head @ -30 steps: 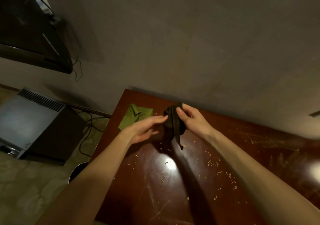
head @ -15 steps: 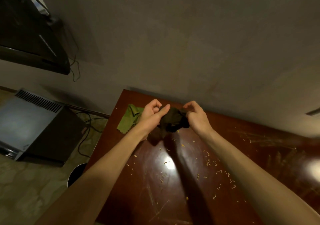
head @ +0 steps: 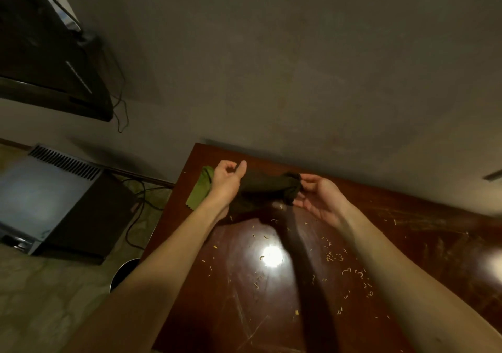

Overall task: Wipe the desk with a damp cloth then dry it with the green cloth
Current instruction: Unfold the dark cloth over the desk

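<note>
A dim room was seen from above, looking down along two bare forearms toward a desk. At about nine o'clock from the centre of the view, a grey box-shaped appliance (head: 54,197) with a vented top sat on the floor, with dark cables (head: 141,203) trailing beside it. Above it, at ten o'clock, a dark slanted fixture (head: 54,62) hung on the wall.

The glossy reddish-brown desk (head: 244,298) filled the lower middle and right, its far edge against the wall. A bright lamp reflection shone near its middle, and small pale crumbs (head: 336,257) were scattered across it, mostly at four o'clock from that reflection.

In the desk's far left corner lay the green cloth (head: 199,192) — flat on the wood, partly hidden behind the left wrist.

The left hand (head: 226,184) was raised just over that corner, fingers curled and closed around one end of a dark cloth (head: 269,185). That dark cloth stretched sideways between the two hands, rolled or bunched into a thick band above the desk's far edge; whether it touched the wood could not be told.

At three o'clock from the cloth, the right hand (head: 320,197) pinched its other end between fingertips and thumb — palm turned upward, the lower fingers loose.
</note>
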A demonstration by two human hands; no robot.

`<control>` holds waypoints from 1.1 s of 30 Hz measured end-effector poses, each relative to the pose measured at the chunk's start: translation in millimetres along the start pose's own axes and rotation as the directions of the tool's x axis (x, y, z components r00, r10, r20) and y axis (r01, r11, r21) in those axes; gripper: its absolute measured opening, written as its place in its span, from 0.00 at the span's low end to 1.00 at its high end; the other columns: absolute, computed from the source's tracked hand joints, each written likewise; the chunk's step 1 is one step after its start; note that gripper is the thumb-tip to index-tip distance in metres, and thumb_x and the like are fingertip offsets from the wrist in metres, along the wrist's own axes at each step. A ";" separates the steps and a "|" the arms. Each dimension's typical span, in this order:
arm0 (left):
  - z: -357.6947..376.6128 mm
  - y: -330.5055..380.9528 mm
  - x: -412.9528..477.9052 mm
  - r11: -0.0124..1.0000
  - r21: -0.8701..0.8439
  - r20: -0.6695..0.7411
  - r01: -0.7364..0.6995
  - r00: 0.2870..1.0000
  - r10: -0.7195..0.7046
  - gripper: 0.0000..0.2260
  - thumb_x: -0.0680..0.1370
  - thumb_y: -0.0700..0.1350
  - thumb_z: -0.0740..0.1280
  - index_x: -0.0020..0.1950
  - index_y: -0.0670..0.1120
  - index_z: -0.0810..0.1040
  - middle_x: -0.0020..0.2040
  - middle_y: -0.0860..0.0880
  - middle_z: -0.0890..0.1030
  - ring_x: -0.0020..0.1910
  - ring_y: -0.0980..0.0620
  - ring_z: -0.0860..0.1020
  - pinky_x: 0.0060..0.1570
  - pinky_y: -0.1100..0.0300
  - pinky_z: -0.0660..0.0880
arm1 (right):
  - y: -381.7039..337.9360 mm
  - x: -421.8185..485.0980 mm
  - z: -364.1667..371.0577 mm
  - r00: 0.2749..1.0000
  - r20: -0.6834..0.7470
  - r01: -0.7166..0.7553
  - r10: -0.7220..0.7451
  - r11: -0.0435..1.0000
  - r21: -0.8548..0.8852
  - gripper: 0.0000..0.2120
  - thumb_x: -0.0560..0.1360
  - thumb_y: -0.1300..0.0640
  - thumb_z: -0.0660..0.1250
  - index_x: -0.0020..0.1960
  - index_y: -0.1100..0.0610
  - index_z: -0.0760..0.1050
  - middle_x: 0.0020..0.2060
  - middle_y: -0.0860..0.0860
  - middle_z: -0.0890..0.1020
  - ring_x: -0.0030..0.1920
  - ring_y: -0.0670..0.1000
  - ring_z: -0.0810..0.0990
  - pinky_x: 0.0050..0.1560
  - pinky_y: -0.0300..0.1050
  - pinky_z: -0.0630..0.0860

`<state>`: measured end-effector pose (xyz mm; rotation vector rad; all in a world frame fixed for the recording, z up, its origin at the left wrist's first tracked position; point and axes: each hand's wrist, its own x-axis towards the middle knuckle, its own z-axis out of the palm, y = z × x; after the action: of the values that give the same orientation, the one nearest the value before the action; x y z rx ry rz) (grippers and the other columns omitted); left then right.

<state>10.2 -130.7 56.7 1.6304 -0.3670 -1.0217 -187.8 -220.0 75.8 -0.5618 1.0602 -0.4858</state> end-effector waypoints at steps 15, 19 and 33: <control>-46.1 -46.8 50.6 0.918 0.394 -0.101 -0.045 0.991 0.092 0.05 0.85 0.46 0.65 0.60 0.50 0.76 0.50 0.44 0.84 0.38 0.50 0.82 0.38 0.53 0.77 | 34.9 22.2 18.6 0.862 0.210 0.425 -0.462 0.433 -0.795 0.14 0.79 0.52 0.70 0.44 0.60 0.69 0.37 0.56 0.75 0.40 0.57 0.76 0.44 0.56 0.73; -82.1 -83.6 76.7 0.352 0.931 0.044 -0.094 0.988 0.147 0.33 0.79 0.54 0.72 0.79 0.55 0.59 0.71 0.47 0.72 0.65 0.42 0.76 0.59 0.43 0.78 | 35.8 29.9 24.2 0.788 0.179 0.496 -0.589 0.435 -0.752 0.14 0.79 0.57 0.70 0.42 0.59 0.66 0.33 0.47 0.70 0.36 0.46 0.69 0.41 0.46 0.68; -68.8 -138.7 94.6 0.423 0.892 -0.014 -0.157 0.927 0.374 0.09 0.85 0.45 0.62 0.65 0.51 0.69 0.61 0.46 0.73 0.46 0.47 0.79 0.44 0.47 0.83 | 51.6 19.6 16.4 0.687 -0.021 0.571 -0.727 0.558 -0.602 0.18 0.79 0.57 0.70 0.41 0.64 0.63 0.34 0.59 0.67 0.35 0.50 0.66 0.38 0.47 0.65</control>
<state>80.7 -107.2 -108.7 2.4788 -1.1288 -0.3383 -159.6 -189.6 35.7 -1.4974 1.2406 -0.9494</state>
